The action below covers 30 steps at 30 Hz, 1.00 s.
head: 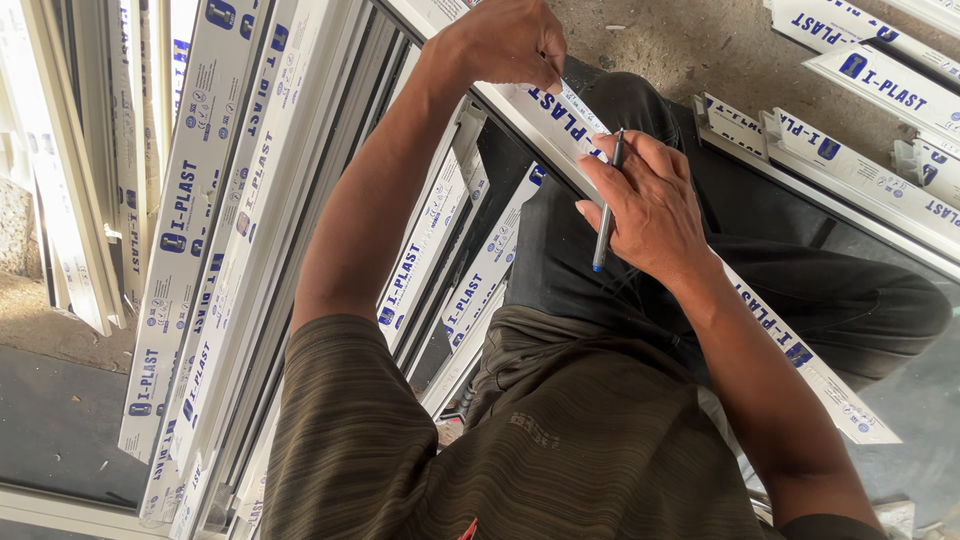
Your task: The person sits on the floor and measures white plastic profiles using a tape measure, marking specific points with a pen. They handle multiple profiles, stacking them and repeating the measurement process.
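Hands: two, a left hand (505, 45) and a right hand (650, 205). Pens: one, a slim pen (605, 220) with a blue tip. White plastic profile strips: one strip across the lap (770, 330), several more on the floor, total uncountable.

White blue-printed profile strip (560, 125), blue-tipped grey pen (606, 215)

- A stack of long white plastic profiles (215, 230) with blue print leaned at the left.
- More white profiles (880, 110) lay at the upper right on the dusty concrete floor (690, 45).
- Dark trousers (800, 270) covered bent knees.
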Available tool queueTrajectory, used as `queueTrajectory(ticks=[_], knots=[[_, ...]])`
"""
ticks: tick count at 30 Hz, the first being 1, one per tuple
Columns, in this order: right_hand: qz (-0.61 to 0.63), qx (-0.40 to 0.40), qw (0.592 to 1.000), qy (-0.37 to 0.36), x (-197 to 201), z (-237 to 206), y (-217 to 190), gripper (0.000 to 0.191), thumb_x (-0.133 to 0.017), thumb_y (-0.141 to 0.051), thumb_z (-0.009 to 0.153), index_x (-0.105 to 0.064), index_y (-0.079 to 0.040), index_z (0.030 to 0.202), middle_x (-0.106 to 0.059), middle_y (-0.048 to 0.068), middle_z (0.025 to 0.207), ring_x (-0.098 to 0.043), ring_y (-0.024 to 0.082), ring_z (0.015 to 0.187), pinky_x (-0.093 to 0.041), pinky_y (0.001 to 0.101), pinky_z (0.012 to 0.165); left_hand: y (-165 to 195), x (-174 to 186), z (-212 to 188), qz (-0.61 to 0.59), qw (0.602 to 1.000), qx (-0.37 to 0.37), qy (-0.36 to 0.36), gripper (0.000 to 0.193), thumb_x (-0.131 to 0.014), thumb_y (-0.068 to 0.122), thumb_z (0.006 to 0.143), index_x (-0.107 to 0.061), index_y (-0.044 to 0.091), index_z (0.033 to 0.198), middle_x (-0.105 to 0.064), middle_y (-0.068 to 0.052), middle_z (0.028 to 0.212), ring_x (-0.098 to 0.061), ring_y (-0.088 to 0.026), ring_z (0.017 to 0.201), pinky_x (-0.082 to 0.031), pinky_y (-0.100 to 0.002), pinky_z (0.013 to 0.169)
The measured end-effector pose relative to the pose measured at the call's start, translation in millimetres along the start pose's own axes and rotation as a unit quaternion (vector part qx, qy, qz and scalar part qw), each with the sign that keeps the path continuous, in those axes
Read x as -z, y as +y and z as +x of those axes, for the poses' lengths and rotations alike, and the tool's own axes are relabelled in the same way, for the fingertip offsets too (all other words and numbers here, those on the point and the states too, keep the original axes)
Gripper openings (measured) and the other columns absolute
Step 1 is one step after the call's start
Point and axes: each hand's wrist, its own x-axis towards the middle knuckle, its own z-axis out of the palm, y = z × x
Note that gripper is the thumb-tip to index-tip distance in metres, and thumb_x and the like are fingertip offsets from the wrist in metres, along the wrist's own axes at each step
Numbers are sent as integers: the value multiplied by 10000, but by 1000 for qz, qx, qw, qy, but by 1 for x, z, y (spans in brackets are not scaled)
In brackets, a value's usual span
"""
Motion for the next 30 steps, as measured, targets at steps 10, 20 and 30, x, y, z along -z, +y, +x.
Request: queueTrajectory(ticks=[10, 20, 30], knots=[[63, 43, 997, 12, -9, 17, 14, 569, -471, -536, 1125, -648, -18, 1278, -760, 116, 905, -731, 242, 796, -496, 407, 861, -1, -7, -1, -6, 1000, 23, 18, 188, -904, 217, 760, -821, 91, 873, -774, -50, 784, -729, -169, 655, -540, -326, 592], [184, -47, 981, 40, -6, 17, 22, 303, -588, -288, 1160, -598, 8, 1099, -675, 70, 725, -705, 208, 683, -577, 375, 781, -10, -16, -3, -28, 999, 5, 37, 197, -898, 219, 800, -812, 58, 872, -775, -58, 813, -743, -165, 643, -544, -300, 573], [70, 19, 997, 11, -5, 11, 18, 311, -634, -167, 1034, -592, -7, 1297, -767, 198, 996, -726, 267, 733, -495, 417, 801, 4, -15, -7, 17, 997, 2, 73, 230, -927, 264, 751, -822, 85, 850, -783, -56, 791, -742, -196, 636, -539, -324, 586]])
